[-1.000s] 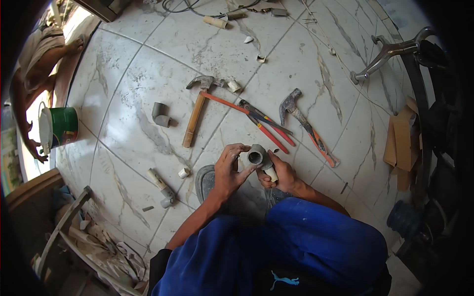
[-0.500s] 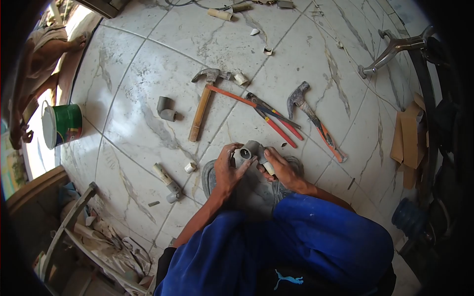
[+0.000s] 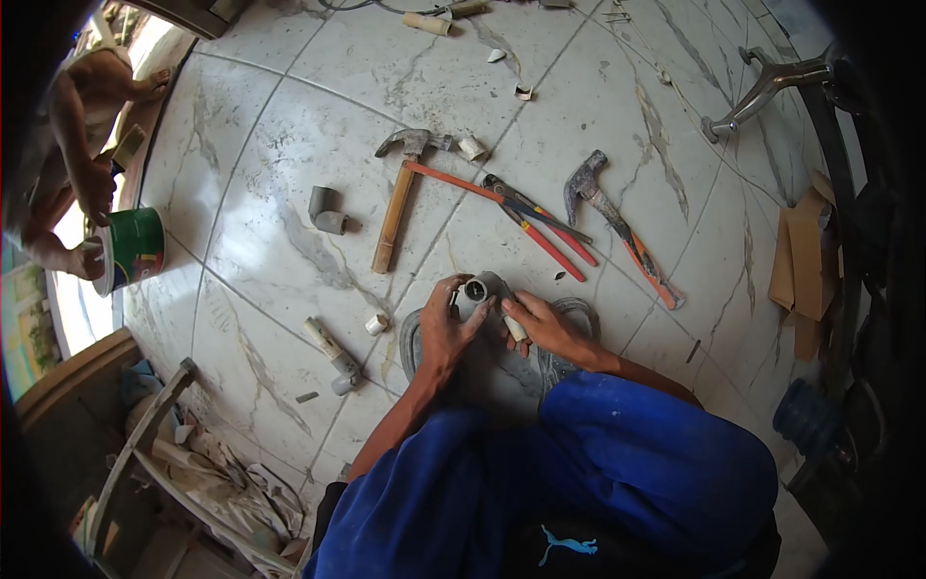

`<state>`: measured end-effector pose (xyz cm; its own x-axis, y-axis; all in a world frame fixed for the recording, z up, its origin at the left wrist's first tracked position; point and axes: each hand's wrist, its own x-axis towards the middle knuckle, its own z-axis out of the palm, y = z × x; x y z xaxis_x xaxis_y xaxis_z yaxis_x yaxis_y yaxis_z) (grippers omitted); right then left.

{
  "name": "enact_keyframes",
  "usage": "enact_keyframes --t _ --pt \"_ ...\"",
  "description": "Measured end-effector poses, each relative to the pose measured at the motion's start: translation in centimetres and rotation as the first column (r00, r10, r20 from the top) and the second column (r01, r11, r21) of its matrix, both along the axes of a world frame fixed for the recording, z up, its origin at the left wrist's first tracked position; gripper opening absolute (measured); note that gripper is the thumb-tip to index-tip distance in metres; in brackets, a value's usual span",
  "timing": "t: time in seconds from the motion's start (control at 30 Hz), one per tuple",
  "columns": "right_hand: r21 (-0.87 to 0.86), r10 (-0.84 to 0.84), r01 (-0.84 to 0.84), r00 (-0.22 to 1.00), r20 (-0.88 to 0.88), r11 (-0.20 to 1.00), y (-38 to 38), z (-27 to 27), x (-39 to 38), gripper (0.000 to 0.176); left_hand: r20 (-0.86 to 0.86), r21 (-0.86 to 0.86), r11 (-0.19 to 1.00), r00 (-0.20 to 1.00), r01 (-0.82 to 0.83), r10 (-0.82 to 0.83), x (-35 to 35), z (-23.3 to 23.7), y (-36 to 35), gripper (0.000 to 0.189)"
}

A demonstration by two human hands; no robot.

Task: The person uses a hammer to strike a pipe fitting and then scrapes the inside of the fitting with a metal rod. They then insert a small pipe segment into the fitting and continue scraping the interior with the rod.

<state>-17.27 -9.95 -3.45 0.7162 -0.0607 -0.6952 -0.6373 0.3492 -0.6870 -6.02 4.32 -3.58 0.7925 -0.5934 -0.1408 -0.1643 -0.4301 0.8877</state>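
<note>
A grey pipe elbow [image 3: 496, 286] is held between my two hands over the floor, its round opening facing up and left. A short cream pipe piece [image 3: 516, 329] projects from its lower end. My left hand [image 3: 444, 326] is closed around the open end of the elbow. Closed on the lower side, my right hand [image 3: 548, 329] has its thumb against the joint and its fingers by the cream pipe. Beyond them lie a wood-handled claw hammer [image 3: 394, 217], red-handled pliers [image 3: 543, 232], a thin orange-and-dark tool [image 3: 449, 182] across both, and a second claw hammer [image 3: 617, 222].
A loose grey elbow [image 3: 328, 210], a pipe with a grey fitting [image 3: 332, 355] and a white pipe stub [image 3: 376, 324] lie leftward. Another person [image 3: 72, 164] crouches at the far left by a green bucket [image 3: 133, 249]. A cardboard box [image 3: 803, 256] stands right.
The elbow has turned slightly in my hands, and my right-hand grip has shifted. At the left, the other person's hands have moved to the green bucket, one with a brush-like tool.
</note>
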Motion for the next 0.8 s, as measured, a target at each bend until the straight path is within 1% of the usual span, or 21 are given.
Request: enact_keyframes --t 0.03,0.07,0.1,0.13,0.17,0.2,0.23,0.27,0.3,0.33,0.37,0.43,0.47,0.5,0.57,0.6,0.67,0.7,0.77,0.8 --pt "-0.001 -0.007 0.007 1.0 0.001 1.0 0.1 -0.5 -0.2 0.045 0.001 -0.001 1.0 1.0 0.007 -0.007 0.3 0.2 -0.1 0.043" --pt "-0.126 0.087 -0.088 0.996 -0.016 0.988 0.3 -1.5 -0.5 0.046 -0.099 0.044 0.999 0.995 0.032 -0.028 0.7 0.5 -0.1 0.044" --pt "-0.247 0.177 -0.183 0.983 -0.045 0.952 0.4 -1.4 -0.4 0.046 -0.198 0.086 0.994 0.979 0.061 -0.043 1.2 0.8 -0.3 0.045" --pt "-0.248 0.172 -0.177 0.984 -0.044 0.952 0.4 -1.3 -0.3 0.046 -0.197 0.085 0.994 0.979 0.067 -0.049 1.7 0.8 -0.3 0.045" --pt "-0.403 0.325 -0.328 0.942 -0.078 0.854 0.3 -1.2 -0.2 0.046 -0.17 0.109 0.981 0.975 0.164 -0.144 2.3 0.8 -0.4 0.043" --pt "-0.537 0.463 -0.458 0.876 -0.137 0.708 0.2 -0.8 0.2 0.046 -0.147 0.136 0.957 0.96 0.257 -0.237 3.0 0.8 -0.4 0.042" --pt "-0.537 0.462 -0.457 0.877 -0.136 0.709 0.1 -0.3 0.5 0.046 -0.145 0.138 0.956 0.96 0.258 -0.238 3.6 0.3 -0.3 0.042" --pt "-0.613 0.436 -0.449 0.881 -0.182 0.65 0.1 0.0 0.9 0.046 -0.065 0.06 0.924 0.925 0.378 -0.375 4.4 -0.6 -0.2 0.041" --pt "-0.682 0.404 -0.439 0.887 -0.224 0.584 0.0 0.2 1.2 0.045 0.025 -0.005 0.867 0.867 0.498 -0.497 5.2 -0.4 -0.5 0.041" --pt "-0.721 0.337 -0.355 0.925 -0.177 0.595 -0.1 0.1 1.4 0.048 -0.099 0.076 0.841 0.843 0.536 -0.529 5.7 -0.1 -0.4 0.038" --pt "-0.721 0.336 -0.351 0.926 -0.172 0.598 -0.5 0.2 1.6 0.048 -0.097 0.081 0.839 0.842 0.537 -0.53 6.3 0.1 -0.6 0.038" --pt "-0.696 0.378 -0.225 0.923 0.073 0.682 -1.3 1.8 2.2 0.051 -0.036 0.084 0.728 0.732 0.681 -0.68 7.1 0.4 -1.2 0.039" --pt "-0.783 0.429 -0.102 0.876 0.222 0.613 -1.1 -0.4 1.6 0.053 -0.033 0.075 0.707 0.71 0.703 -0.703 7.3 0.7 -1.3 0.04" --pt "-0.786 0.431 -0.102 0.875 0.22 0.61 -1.2 -0.8 1.7 0.053 -0.029 0.072 0.708 0.711 0.703 -0.703 7.5 0.8 -1.6 0.04" --pt "-0.721 0.473 -0.215 0.864 0.174 0.659 -1.4 -1.6 1.9 0.05 -0.03 0.157 0.612 0.624 0.775 -0.781 7.9 1.0 -2.0 0.041" --pt "-0.719 0.476 -0.217 0.861 0.178 0.66 -1.4 -1.8 2.1 0.05 -0.031 0.161 0.616 0.627 0.771 -0.778 7.9 0.8 -2.0 0.041" --pt "-0.623 0.426 -0.228 0.885 0.187 0.748 -1.1 -2.1 2.3 0.047 -0.011 0.159 0.596 0.605 0.787 -0.796 7.7 0.3 -1.7 0.04" --pt "-0.62 0.428 -0.228 0.883 0.193 0.751 -0.7 -2.1 2.4 0.047 -0.013 0.165 0.598 0.608 0.784 -0.794 7.8 0.5 -1.3 0.04" --pt "-0.717 0.526 -0.296 0.843 0.115 0.631 0.5 -2.0 1.9 0.045 -0.127 0.154 0.56 0.579 0.814 -0.805 7.9 0.8 -0.5 0.039" --pt "-0.741 0.536 -0.239 0.823 0.188 0.627 1.3 -2.6 1.7 0.045 -0.115 0.153 0.553 0.571 0.819 -0.813 7.9 0.7 0.3 0.041"
